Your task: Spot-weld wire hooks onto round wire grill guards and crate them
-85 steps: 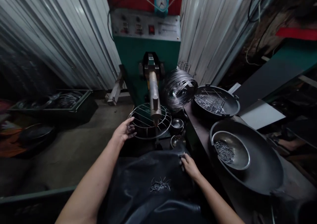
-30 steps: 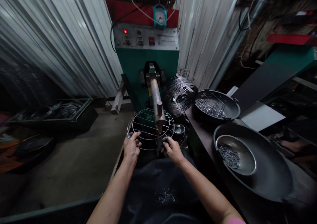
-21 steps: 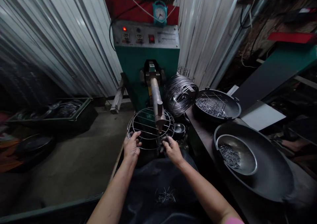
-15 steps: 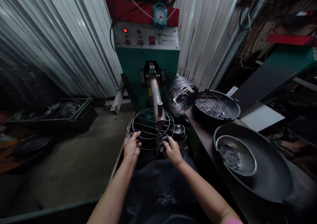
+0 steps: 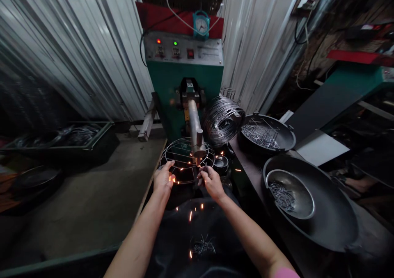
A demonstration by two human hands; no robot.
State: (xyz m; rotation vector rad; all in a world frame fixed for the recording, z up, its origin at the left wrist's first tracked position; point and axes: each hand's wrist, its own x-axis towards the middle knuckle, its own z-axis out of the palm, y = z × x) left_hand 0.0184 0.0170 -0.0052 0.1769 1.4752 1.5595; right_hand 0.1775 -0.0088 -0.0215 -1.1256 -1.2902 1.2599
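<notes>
My left hand (image 5: 163, 179) grips the left rim of a round wire rack (image 5: 175, 153), thumb on top. The rack lies under the metal arm (image 5: 194, 124) of a green welding machine (image 5: 205, 77). Close to the electrode tip (image 5: 198, 160), my right hand (image 5: 211, 182) is closed in a pinch at the rack's near right edge; what is between its fingertips is too small to name. Orange sparks fly around the tip and over my dark apron (image 5: 184, 229), where a small heap of bent wires (image 5: 203, 245) lies.
Right of the machine stands a stack of wire rings (image 5: 223, 122). Further right are a black pan of wire parts (image 5: 286, 136) and a large pan (image 5: 335, 212) holding a steel bowl (image 5: 309, 200). A green bin (image 5: 101, 136) stands left. A person's hand shows far right.
Sparks have appeared around the electrode tip, and a green light has come on beside the red one. The machine's arm sits lower against the rack. Both hands keep nearly the same places.
</notes>
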